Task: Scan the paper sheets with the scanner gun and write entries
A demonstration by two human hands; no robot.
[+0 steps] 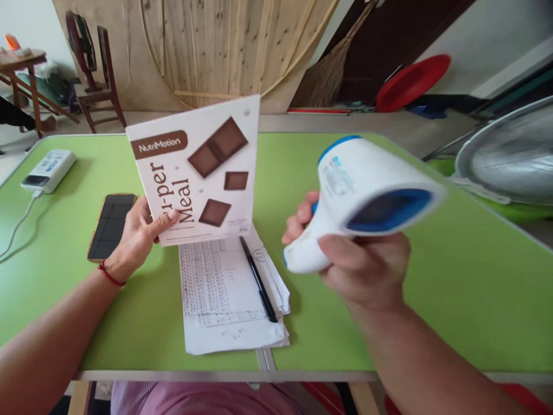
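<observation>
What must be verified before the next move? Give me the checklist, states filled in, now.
1. Left hand gripping the NutriMotion card: ok, held at its lower left corner.
2. Right hand gripping the white and blue handheld device: ok, fingers around the handle.
3. Device's display showing a reading: cannot tell, it looks dark and slightly blurred.
4. Card's printed front fully uncovered: not ok, the left thumb lies over it.
5. Papers free of loose items: not ok, the black pen lies on them.
6. Phone apart from the left hand: cannot tell, they overlap in this view.
</observation>
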